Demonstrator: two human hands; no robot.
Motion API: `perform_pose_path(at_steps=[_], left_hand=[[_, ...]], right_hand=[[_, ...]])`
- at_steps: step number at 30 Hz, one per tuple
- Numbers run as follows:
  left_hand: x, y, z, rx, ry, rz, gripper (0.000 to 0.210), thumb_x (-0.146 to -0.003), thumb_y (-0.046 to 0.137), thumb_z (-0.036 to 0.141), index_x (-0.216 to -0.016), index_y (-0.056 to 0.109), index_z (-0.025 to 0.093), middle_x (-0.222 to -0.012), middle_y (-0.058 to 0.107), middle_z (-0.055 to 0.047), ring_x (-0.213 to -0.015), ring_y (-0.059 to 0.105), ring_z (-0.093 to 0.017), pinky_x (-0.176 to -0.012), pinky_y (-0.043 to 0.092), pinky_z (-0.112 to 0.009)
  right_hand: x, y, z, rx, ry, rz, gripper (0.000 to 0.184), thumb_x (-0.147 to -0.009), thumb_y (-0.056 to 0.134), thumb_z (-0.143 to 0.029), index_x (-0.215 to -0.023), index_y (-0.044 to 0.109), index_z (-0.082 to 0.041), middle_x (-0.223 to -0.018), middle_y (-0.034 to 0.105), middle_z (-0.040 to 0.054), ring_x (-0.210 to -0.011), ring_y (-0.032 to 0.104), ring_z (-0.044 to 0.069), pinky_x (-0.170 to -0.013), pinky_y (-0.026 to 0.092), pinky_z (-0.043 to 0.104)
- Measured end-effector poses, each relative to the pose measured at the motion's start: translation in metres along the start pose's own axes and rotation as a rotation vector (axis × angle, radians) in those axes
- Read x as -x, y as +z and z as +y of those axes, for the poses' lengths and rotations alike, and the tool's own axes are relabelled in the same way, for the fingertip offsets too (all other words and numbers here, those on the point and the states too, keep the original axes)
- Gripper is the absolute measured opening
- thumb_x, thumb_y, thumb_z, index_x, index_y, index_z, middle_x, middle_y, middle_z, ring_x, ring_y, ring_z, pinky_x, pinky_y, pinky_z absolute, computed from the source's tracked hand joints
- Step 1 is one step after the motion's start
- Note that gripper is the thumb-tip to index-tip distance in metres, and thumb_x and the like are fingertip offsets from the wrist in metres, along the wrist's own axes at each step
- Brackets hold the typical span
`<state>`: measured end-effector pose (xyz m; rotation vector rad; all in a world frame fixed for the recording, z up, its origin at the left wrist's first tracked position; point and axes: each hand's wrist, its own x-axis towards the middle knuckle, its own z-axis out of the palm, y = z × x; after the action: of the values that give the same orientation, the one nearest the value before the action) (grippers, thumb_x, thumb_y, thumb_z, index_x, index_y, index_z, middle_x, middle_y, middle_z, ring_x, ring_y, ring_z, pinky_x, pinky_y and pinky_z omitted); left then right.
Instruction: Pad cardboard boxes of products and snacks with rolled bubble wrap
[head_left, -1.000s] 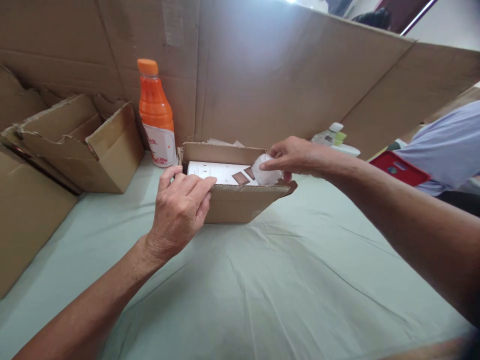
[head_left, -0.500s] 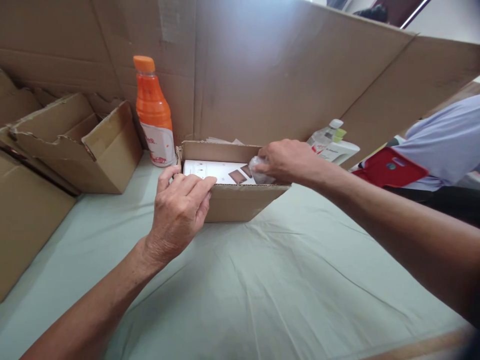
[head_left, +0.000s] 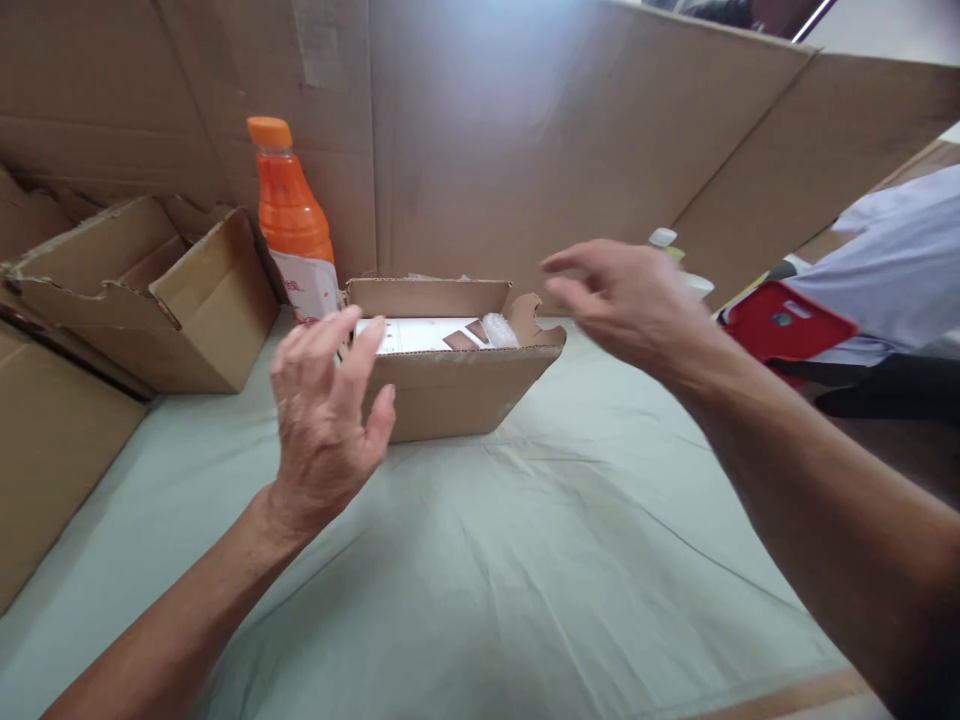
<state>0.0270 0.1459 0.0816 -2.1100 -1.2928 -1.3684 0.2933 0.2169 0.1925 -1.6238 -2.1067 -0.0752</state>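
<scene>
A small open cardboard box (head_left: 450, 390) stands in front of me on the green cloth. Inside it lies a white printed box (head_left: 420, 335) with brown pictures on top. A wad of clear bubble wrap (head_left: 497, 331) is tucked in at the right end. My left hand (head_left: 326, 400) hovers at the box's left end, fingers apart and holding nothing; whether a fingertip touches the rim I cannot tell. To the right of the box, my right hand (head_left: 622, 300) is in the air, slightly blurred, with thumb and forefinger apart and nothing between them.
An orange drink bottle (head_left: 296, 225) stands behind my left hand. Open cardboard boxes (head_left: 202, 320) are at the left. A tall cardboard wall (head_left: 480, 150) closes off the back. A white-capped bottle (head_left: 663, 238) is partly hidden behind my right hand. At the right is a person's pale sleeve (head_left: 892, 270) near a red object (head_left: 787, 325).
My right hand has let go of the bubble wrap and moved up and right, out of the box. My left hand has come off the front rim, its fingers now spread.
</scene>
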Motion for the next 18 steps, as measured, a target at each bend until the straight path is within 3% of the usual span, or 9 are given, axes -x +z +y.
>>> perform_pose_path(at_steps=[2,3,5,8,10,12,15,18], left_hand=[[0.018,-0.007,-0.005,0.086,-0.148,0.013,0.076,-0.082,0.07,0.018,-0.152,0.039,0.027,-0.152,0.046,-0.012,-0.142,0.043,-0.033,-0.12,0.031,-0.053],[0.028,-0.009,-0.008,0.153,-0.259,-0.017,0.078,-0.083,0.07,0.019,-0.153,0.037,0.029,-0.153,0.045,-0.011,-0.142,0.043,-0.033,-0.119,0.034,-0.052],[0.049,-0.007,-0.013,0.314,-0.528,-0.126,0.077,-0.085,0.068,0.025,-0.154,0.034,0.03,-0.155,0.044,-0.011,-0.138,0.049,-0.03,-0.114,0.042,-0.051],[0.061,0.012,-0.016,0.536,-0.836,-0.243,0.074,-0.083,0.067,0.03,-0.151,0.038,0.028,-0.155,0.044,-0.013,-0.132,0.053,-0.029,-0.103,0.052,-0.048],[0.054,0.03,-0.012,0.625,-0.911,-0.221,0.066,-0.079,0.066,0.028,-0.142,0.047,0.023,-0.145,0.054,-0.013,-0.128,0.057,-0.028,-0.098,0.055,-0.044],[0.044,0.044,-0.002,0.682,-0.926,-0.174,0.059,-0.075,0.065,0.024,-0.133,0.053,0.02,-0.131,0.063,-0.011,-0.121,0.061,-0.026,-0.097,0.055,-0.04],[0.045,0.051,0.023,0.742,-0.923,-0.202,0.057,-0.075,0.064,0.024,-0.131,0.055,0.019,-0.124,0.067,-0.009,-0.117,0.063,-0.025,-0.099,0.054,-0.039],[0.073,0.036,0.051,0.775,-0.928,-0.339,0.058,-0.08,0.065,0.029,-0.136,0.052,0.023,-0.133,0.064,-0.009,-0.121,0.062,-0.025,-0.103,0.053,-0.04]], right_hand=[[0.031,-0.006,0.023,-0.101,0.048,0.238,0.023,-0.089,0.056,-0.026,-0.1,0.075,-0.017,-0.09,0.075,0.0056,-0.074,0.062,0.015,-0.073,0.049,0.031],[0.047,-0.001,0.033,-0.151,0.108,0.27,0.023,-0.088,0.057,-0.028,-0.098,0.074,-0.017,-0.083,0.073,0.0048,-0.067,0.059,0.014,-0.068,0.049,0.03],[0.072,0.025,0.045,-0.304,0.215,0.174,0.026,-0.083,0.061,-0.031,-0.101,0.072,-0.017,-0.084,0.073,0.006,-0.067,0.06,0.016,-0.063,0.049,0.031],[0.085,0.083,0.041,-0.499,0.253,-0.111,0.045,-0.075,0.065,-0.03,-0.119,0.063,-0.016,-0.112,0.072,0.011,-0.088,0.068,0.023,-0.068,0.054,0.034],[0.082,0.11,0.031,-0.527,0.267,-0.175,0.05,-0.076,0.063,-0.029,-0.124,0.058,-0.017,-0.113,0.071,0.0103,-0.082,0.067,0.022,-0.071,0.055,0.036],[0.083,0.118,0.027,-0.49,0.296,-0.155,0.046,-0.078,0.06,-0.029,-0.122,0.056,-0.018,-0.104,0.072,0.0077,-0.068,0.063,0.019,-0.069,0.053,0.038],[0.115,0.103,0.036,-0.437,0.325,-0.082,0.035,-0.083,0.058,-0.033,-0.115,0.057,-0.018,-0.093,0.072,0.006,-0.064,0.063,0.02,-0.065,0.052,0.036],[0.176,0.083,0.044,-0.386,0.339,0.03,0.021,-0.088,0.059,-0.04,-0.096,0.058,-0.02,-0.079,0.069,0.0048,-0.063,0.064,0.021,-0.055,0.05,0.032]])
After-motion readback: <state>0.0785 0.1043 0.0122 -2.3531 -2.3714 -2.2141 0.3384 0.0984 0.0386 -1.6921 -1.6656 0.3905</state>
